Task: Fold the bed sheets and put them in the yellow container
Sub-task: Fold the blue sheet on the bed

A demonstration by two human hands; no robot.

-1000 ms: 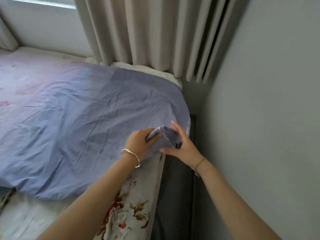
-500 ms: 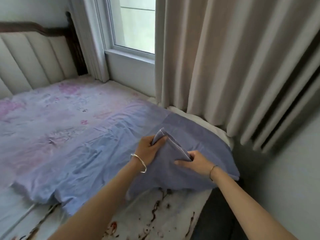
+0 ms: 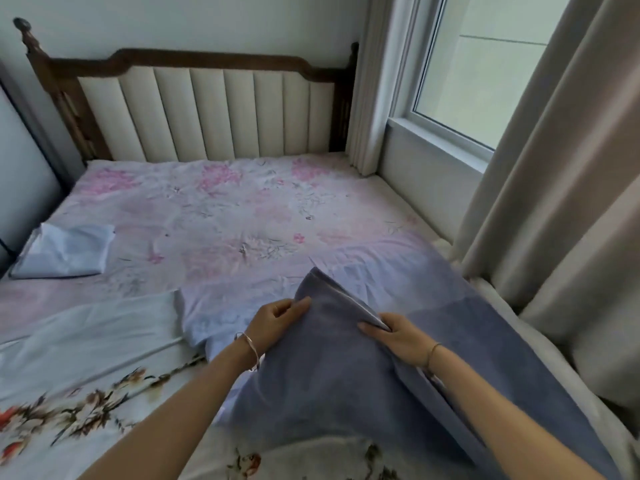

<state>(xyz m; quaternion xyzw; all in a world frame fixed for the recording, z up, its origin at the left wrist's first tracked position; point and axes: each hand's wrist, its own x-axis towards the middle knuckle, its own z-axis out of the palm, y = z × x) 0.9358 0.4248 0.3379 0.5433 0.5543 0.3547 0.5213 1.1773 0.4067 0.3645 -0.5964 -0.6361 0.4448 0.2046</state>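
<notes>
The left hand [image 3: 277, 322] and right hand [image 3: 398, 336] each pinch the raised edge of the blue bed sheet [image 3: 329, 382], fingers curled round the cloth, which peaks between them. The rest of the sheet lies across the near right part of the bed [image 3: 242, 209]. A folded pale cloth [image 3: 65, 251] rests at the far left, below the padded headboard [image 3: 207, 112]. A curtain [image 3: 554, 202] hangs on the right.
</notes>
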